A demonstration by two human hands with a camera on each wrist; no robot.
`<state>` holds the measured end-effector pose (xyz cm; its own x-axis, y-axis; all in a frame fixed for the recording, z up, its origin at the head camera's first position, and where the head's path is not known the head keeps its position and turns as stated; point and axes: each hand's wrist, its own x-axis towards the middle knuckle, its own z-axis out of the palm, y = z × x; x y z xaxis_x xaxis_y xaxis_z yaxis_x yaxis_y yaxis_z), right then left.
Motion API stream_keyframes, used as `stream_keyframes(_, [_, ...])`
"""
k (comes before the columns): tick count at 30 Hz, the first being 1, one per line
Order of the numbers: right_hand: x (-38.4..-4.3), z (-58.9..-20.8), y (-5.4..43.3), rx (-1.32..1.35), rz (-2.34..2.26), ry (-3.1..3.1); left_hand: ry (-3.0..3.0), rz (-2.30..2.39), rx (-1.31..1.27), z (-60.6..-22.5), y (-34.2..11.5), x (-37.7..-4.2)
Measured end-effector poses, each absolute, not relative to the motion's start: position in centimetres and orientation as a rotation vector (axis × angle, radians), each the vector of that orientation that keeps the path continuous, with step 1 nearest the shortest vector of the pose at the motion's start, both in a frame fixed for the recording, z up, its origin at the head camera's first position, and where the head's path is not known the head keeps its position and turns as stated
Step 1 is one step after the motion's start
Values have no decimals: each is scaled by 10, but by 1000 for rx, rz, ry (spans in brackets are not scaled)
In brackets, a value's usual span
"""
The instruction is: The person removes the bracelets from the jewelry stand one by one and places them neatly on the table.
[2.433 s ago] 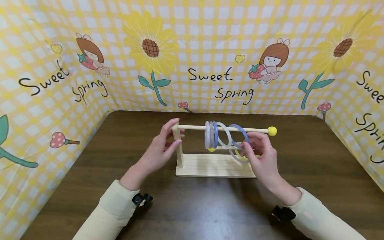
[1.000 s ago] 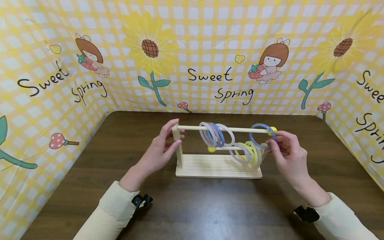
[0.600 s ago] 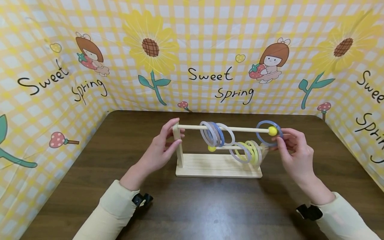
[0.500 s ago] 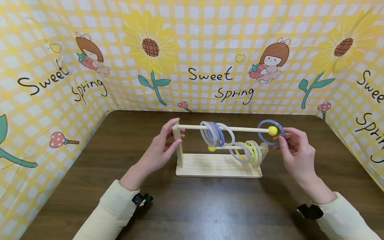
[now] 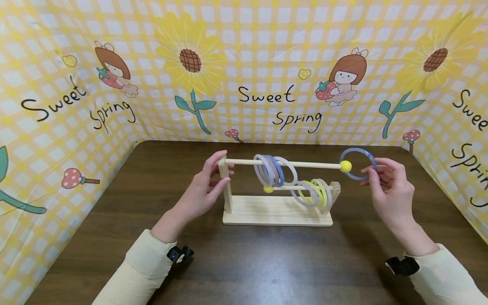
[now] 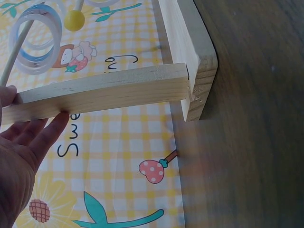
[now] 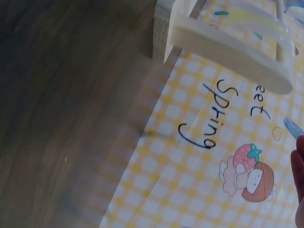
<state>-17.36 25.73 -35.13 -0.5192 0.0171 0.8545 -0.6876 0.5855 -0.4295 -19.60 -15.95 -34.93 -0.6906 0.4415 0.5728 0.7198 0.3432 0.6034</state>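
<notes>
A wooden bangle rack with two rods stands on the table. My left hand grips its left upright post, thumb in front and fingers behind. On the right, my right hand pinches a blue bangle between thumb and fingers. This bangle overlaps the yellow knob at the upper rod's tip; only a bit of it shows in the right wrist view. Pale bangles and another blue bangle hang on the upper rod. Lavender, yellow and clear bangles hang on the lower one.
The dark wooden table has a printed yellow checked cloth standing around its back and sides. A second yellow knob caps the lower rod's left end. A short right post carries that rod.
My right hand has slid the blue bangle rightward along the upper rod to its end knob. The bangles left on that rod have tilted. My left hand stays on the post.
</notes>
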Motion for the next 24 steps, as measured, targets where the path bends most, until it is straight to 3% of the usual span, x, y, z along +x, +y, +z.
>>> stream_keyframes(24, [-209, -353, 304, 497, 926, -2158, -2279, -1292, -1033, -351, -159, -196])
